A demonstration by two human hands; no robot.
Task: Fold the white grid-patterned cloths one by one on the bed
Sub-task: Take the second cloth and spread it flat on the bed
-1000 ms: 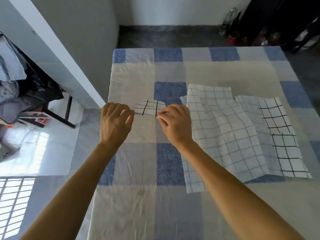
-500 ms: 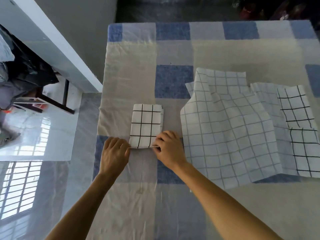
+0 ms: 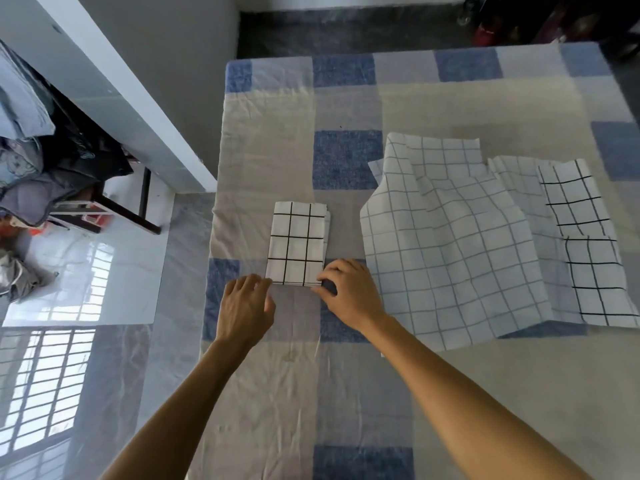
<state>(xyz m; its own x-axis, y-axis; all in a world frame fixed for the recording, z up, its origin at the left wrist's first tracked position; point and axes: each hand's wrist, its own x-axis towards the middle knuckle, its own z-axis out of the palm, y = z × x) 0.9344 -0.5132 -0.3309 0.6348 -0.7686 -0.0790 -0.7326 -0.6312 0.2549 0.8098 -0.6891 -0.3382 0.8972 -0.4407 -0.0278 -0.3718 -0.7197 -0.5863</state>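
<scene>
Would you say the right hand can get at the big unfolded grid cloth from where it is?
Probably yes: the right hand sits just beside the unfolded cloth, whose near edge lies flat on the bed with nothing between them.

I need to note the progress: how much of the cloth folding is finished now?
Done: one folded cloth lies flat as a small rectangle on the bed. In hand: left hand and right hand rest at its near corners. Left: the unfolded cloths spread to its right, at least two.
</scene>
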